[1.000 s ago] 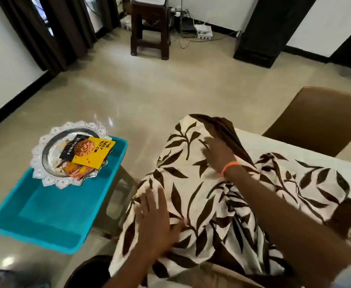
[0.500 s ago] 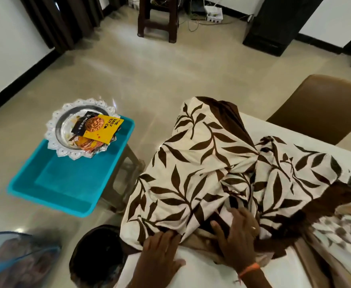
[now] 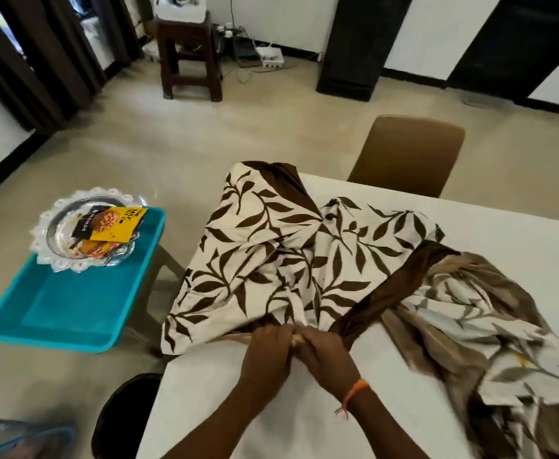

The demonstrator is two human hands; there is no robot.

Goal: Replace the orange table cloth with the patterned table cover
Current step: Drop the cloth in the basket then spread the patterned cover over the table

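Cream-and-brown leaf-print fabric — the patterned table cover [image 3: 271, 260] — lies bunched across the white table [image 3: 519, 246], its left part draped over the table's corner and its right part trailing off in a blur. Left hand [image 3: 266, 351] and right hand [image 3: 326, 354] are pressed side by side at the near edge of the cover, fingers closed and pinching a gathered fold between them. Off to the left, a turquoise tray [image 3: 69, 309] holds a silver plate [image 3: 63, 233] of snack packets.
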